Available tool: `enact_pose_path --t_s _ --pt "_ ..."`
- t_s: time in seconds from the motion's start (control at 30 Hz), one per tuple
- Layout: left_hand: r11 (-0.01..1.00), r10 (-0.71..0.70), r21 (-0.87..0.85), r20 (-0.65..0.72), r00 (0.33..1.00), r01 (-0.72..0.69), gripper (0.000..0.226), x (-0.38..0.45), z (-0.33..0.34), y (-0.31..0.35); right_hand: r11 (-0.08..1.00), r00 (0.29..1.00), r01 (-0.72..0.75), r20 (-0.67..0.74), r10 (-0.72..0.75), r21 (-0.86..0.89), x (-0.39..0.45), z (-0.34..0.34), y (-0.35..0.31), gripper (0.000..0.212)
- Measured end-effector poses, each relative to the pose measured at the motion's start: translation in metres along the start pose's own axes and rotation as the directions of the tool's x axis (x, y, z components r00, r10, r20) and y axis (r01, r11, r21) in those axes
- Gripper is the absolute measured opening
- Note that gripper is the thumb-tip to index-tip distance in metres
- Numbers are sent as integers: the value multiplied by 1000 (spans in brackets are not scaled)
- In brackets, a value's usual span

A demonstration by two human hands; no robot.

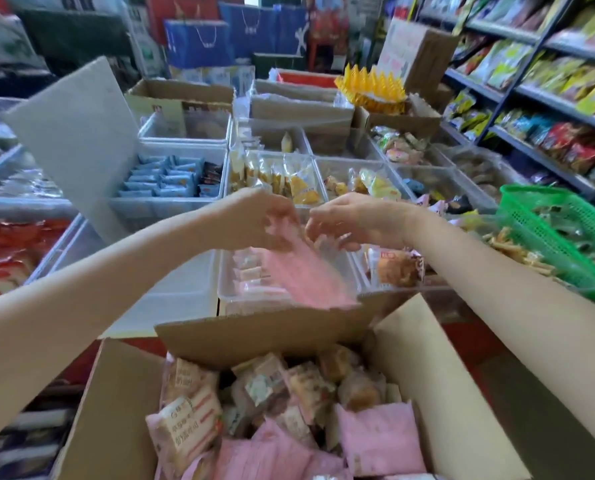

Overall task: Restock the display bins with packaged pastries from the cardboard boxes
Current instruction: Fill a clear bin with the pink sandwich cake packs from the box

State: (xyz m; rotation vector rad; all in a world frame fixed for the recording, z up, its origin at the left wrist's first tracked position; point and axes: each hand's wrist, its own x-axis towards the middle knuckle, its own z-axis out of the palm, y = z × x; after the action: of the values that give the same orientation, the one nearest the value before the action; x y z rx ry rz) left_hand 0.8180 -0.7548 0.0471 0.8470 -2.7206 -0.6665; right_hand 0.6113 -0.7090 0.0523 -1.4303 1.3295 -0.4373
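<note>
An open cardboard box (438, 372) in front of me holds several pink and clear packaged pastries (379, 441). Beyond its far flap stands a clear display bin (226, 299) with pink packs stacked at its left side. My left hand (258, 216) pinches the top of a blurred pink pastry pack (303, 271) that hangs over this bin. My right hand (354, 220) hovers just right of it with curled fingers; something pale shows under the fingers, but blur hides whether they hold it.
More clear bins with blue packs (164, 181) and yellow packs (282, 178) fill the table behind. A green basket (562, 230) sits at the right, under shelves of snacks (566, 98). A grey lid (74, 133) leans at the left. Red packs (8, 251) lie far left.
</note>
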Motion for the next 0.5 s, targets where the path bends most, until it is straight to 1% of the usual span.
enact_pose_path --t_s 0.03,0.07,0.1,0.17,0.2,0.23,0.3,0.33,0.4,0.47,0.5 --pt "997 71 42 -65 995 -68 28 2 -4 -1 1000 998 -12 -56 12 6 1 -6 5 23" --pt "985 155 101 -131 979 -143 24 5 -6 -1 998 995 -44 -91 40 -36 3 -11 12 24" --pt "958 257 179 -195 947 -223 21 9 -7 -3 993 993 -80 -95 72 -85 5 -14 17 31" --pt "860 468 353 -264 843 -368 17 16 -4 -5 988 993 -105 -72 97 -115 8 -18 26 48" --pt "807 548 418 -266 793 -418 16 19 -2 -5 992 995 -75 -66 69 -100 9 -18 28 55" --pt "769 595 457 -256 762 -447 15 22 2 -7 996 997 -39 -63 34 -76 11 -19 29 59" --pt "746 617 483 -240 749 -460 14 24 7 -12 1000 999 0 -37 -1 -25 16 -25 30 60" --pt "741 618 494 -239 749 -454 14 26 9 -16 1000 1000 5 -9 -5 -4 19 -28 30 55" --pt "751 597 510 -254 761 -419 16 27 12 -26 999 999 18 45 -20 44 25 -31 29 37" --pt "761 563 535 -265 783 -367 19 27 13 -38 989 996 12 81 -24 149 32 -32 28 30" --pt "749 551 570 -251 796 -338 23 27 14 -45 984 997 2 77 -16 178 35 -33 29 27"
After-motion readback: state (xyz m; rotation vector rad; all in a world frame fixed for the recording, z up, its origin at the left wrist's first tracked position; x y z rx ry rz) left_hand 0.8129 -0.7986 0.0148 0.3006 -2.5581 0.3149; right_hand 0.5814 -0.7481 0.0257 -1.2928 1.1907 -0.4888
